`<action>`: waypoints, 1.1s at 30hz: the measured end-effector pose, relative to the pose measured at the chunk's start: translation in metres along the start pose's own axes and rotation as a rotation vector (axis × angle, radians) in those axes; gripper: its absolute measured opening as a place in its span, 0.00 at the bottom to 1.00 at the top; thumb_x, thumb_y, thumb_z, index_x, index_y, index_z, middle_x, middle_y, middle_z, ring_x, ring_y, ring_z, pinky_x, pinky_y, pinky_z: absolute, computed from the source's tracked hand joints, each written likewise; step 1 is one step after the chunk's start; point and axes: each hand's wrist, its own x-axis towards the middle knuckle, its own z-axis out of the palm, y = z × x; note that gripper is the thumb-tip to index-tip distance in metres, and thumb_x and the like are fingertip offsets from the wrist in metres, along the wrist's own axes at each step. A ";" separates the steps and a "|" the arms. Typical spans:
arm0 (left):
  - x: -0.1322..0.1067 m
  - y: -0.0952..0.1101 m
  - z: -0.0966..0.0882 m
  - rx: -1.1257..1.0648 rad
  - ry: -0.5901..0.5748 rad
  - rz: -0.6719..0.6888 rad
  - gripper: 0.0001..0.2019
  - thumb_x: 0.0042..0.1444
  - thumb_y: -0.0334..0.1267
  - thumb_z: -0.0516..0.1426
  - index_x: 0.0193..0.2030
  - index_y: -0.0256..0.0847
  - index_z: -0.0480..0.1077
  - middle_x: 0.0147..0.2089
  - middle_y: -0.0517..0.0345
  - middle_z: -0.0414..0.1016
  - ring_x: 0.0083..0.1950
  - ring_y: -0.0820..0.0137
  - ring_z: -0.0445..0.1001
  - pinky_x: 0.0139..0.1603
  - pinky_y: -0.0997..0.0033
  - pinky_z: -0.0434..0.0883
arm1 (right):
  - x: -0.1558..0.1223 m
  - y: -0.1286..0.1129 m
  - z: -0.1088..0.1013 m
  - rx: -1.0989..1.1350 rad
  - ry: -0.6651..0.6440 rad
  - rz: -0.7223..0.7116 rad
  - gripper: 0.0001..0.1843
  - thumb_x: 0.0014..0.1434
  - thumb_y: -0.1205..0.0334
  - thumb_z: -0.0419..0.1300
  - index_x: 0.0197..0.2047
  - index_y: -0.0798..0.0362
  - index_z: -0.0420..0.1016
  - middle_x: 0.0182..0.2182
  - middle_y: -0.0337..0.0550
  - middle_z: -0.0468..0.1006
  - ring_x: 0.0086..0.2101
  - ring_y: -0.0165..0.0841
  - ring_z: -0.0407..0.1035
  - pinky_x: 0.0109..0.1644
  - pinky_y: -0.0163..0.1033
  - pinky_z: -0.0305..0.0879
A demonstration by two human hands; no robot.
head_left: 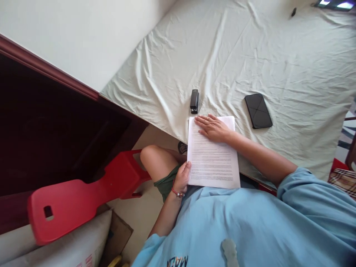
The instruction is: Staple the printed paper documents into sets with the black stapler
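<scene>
A stack of printed paper sheets (213,163) lies partly on the cloth-covered table and reaches over its edge to my blue shirt. My left hand (182,177), with a beaded bracelet at the wrist, grips the lower left edge of the stack, thumb on top and fingers underneath. Flat across the upper part of the pages rests my right hand (213,128), its fingers stretched toward the top left corner. Just beyond that corner a small black stapler (194,101) sits on the cloth, touched by neither hand.
To the right of the paper lies a black phone (258,111). A wrinkled pale cloth (292,66) covers the table. On the left a red plastic chair (66,204) stands by a white sack (83,237). At the far right top is a dark device (335,5).
</scene>
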 end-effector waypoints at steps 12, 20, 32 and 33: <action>-0.005 0.004 0.004 -0.064 -0.045 -0.194 0.31 0.47 0.57 0.71 0.45 0.28 0.80 0.47 0.36 0.84 0.56 0.46 0.81 0.62 0.48 0.75 | 0.000 -0.006 -0.002 -0.018 -0.008 0.033 0.32 0.74 0.51 0.43 0.76 0.54 0.56 0.74 0.46 0.55 0.73 0.42 0.50 0.77 0.59 0.34; -0.005 0.003 0.004 -0.030 -0.034 -0.182 0.32 0.45 0.60 0.71 0.43 0.28 0.81 0.44 0.38 0.85 0.54 0.46 0.82 0.61 0.49 0.77 | -0.001 -0.009 -0.005 -0.009 0.007 0.058 0.32 0.73 0.51 0.45 0.75 0.53 0.58 0.73 0.46 0.58 0.72 0.43 0.50 0.77 0.63 0.33; -0.004 -0.001 0.004 -0.053 -0.010 -0.135 0.33 0.45 0.62 0.71 0.42 0.30 0.80 0.44 0.38 0.85 0.55 0.47 0.82 0.61 0.50 0.76 | -0.003 -0.010 -0.005 -0.023 0.007 0.070 0.31 0.74 0.51 0.44 0.75 0.51 0.58 0.73 0.45 0.58 0.72 0.44 0.51 0.77 0.64 0.26; -0.004 -0.001 0.005 -0.050 -0.015 -0.132 0.32 0.45 0.62 0.71 0.42 0.30 0.80 0.44 0.38 0.85 0.55 0.47 0.82 0.61 0.49 0.76 | -0.003 -0.010 -0.005 -0.024 0.005 0.071 0.31 0.74 0.51 0.44 0.75 0.51 0.58 0.73 0.45 0.58 0.72 0.44 0.50 0.77 0.64 0.26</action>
